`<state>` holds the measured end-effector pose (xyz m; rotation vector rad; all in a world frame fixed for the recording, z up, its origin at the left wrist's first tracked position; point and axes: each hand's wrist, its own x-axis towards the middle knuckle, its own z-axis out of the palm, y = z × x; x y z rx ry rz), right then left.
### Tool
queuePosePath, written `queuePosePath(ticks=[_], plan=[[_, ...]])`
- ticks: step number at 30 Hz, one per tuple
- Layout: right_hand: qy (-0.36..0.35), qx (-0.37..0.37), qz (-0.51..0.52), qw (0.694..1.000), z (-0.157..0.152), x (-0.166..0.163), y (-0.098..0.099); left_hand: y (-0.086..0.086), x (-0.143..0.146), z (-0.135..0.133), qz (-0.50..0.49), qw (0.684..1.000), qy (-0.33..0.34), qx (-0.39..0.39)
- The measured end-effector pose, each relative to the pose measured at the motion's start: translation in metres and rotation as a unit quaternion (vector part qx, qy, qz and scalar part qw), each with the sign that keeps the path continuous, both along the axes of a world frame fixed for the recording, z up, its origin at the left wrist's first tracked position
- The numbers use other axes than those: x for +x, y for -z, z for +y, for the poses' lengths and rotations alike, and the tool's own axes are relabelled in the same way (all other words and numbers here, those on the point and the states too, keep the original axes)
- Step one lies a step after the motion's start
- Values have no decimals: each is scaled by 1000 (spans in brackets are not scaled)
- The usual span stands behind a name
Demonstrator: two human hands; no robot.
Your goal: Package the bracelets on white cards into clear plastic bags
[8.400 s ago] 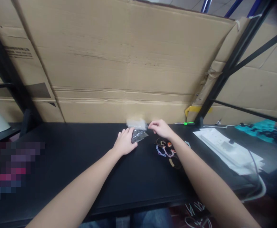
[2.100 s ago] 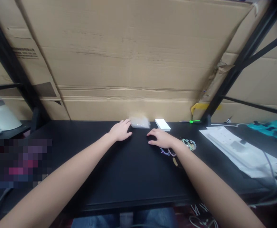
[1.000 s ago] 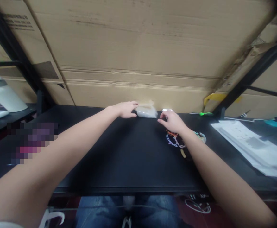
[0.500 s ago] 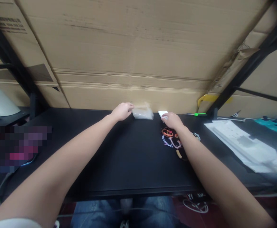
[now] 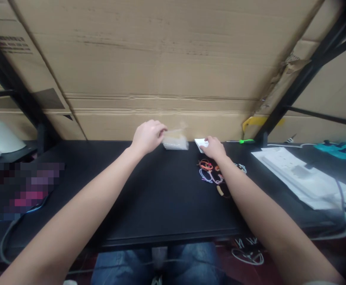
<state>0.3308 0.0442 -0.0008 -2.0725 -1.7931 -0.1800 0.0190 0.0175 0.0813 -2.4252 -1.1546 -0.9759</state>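
Contents of the plastic packet (image 5: 175,143), blurred

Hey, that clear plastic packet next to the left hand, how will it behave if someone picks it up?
The clear plastic packet will probably feel light and somewhat floppy, since its thin wrapping has a loose flap standing at the top. It lies low and flat on the black table top, so it seems unlikely to roll. The smooth plastic may be a little slippery.

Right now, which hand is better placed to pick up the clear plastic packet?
Probably the left: the left hand sits with its fingers at the edge of the clear plastic packet. The right hand is farther off, with its fingers on a small white card.
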Motion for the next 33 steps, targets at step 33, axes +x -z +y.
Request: queuePosePath(ticks=[33], plan=[[29, -11, 31, 999, -16, -14, -12, 73, 2, -43, 0, 971, 108, -213]])
